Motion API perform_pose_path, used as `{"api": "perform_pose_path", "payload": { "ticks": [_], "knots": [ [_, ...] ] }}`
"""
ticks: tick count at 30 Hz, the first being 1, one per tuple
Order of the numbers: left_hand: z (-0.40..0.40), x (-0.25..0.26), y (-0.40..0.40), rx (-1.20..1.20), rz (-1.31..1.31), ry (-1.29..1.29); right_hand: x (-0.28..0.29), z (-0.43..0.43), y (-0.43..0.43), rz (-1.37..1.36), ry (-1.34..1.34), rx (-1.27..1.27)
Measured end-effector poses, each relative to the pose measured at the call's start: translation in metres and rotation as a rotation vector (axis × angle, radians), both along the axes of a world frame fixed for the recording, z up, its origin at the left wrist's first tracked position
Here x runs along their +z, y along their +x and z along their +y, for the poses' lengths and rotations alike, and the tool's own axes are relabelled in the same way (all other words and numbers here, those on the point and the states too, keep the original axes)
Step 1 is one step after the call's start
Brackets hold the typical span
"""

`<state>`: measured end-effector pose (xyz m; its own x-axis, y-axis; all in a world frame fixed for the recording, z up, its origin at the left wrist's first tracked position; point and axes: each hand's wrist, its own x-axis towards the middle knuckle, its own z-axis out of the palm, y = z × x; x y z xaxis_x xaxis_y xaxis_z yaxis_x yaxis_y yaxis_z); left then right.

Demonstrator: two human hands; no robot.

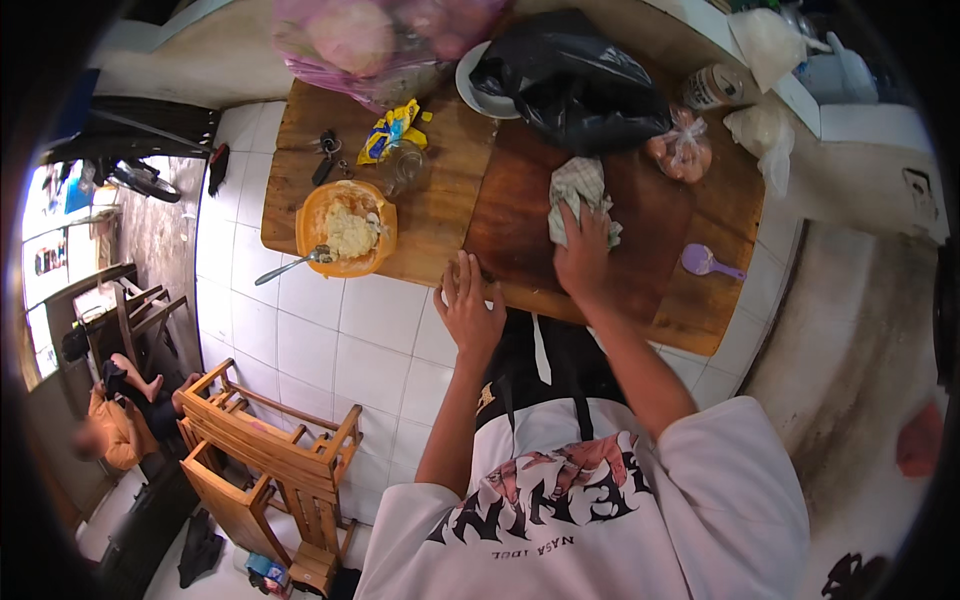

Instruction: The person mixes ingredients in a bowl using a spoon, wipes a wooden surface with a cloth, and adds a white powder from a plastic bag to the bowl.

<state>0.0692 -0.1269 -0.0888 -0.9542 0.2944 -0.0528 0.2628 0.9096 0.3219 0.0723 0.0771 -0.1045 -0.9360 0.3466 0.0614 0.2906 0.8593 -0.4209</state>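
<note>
My right hand [583, 255] presses a crumpled checked cloth [577, 196] onto the dark, wet-looking part of the wooden table [517, 202]. My left hand [471, 304] rests on the table's near edge with its fingers apart, holding nothing. To its left, an orange plastic bowl [304, 225] holds pale dough or batter [349, 232], and a metal spoon [289, 268] leans over its rim. Behind the bowl are a clear glass [405, 166] and a crumpled yellow-and-blue packet [390, 133]. A purple plastic scoop [712, 262] lies near the right edge, bearing pale residue.
A black plastic bag [585, 82] covers part of a white bowl [469, 82] at the back. Around it are a pink bag [352, 45], a bag of eggs [684, 150], a can [712, 86] and keys [324, 165]. Wooden furniture [262, 442] and a seated person [124, 427] are at lower left.
</note>
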Motion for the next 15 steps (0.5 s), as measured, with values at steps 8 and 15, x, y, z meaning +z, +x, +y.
{"api": "perform_pose_path", "payload": {
  "ticks": [8, 15],
  "knots": [
    [-0.007, -0.001, -0.002, -0.048, 0.005, -0.103, 0.003, -0.078, 0.005, 0.082, -0.263, 0.408],
    [-0.011, 0.005, -0.01, -0.05, 0.009, -0.029, -0.003, 0.007, 0.115, 0.008, -0.192, 0.384]
  ]
}}
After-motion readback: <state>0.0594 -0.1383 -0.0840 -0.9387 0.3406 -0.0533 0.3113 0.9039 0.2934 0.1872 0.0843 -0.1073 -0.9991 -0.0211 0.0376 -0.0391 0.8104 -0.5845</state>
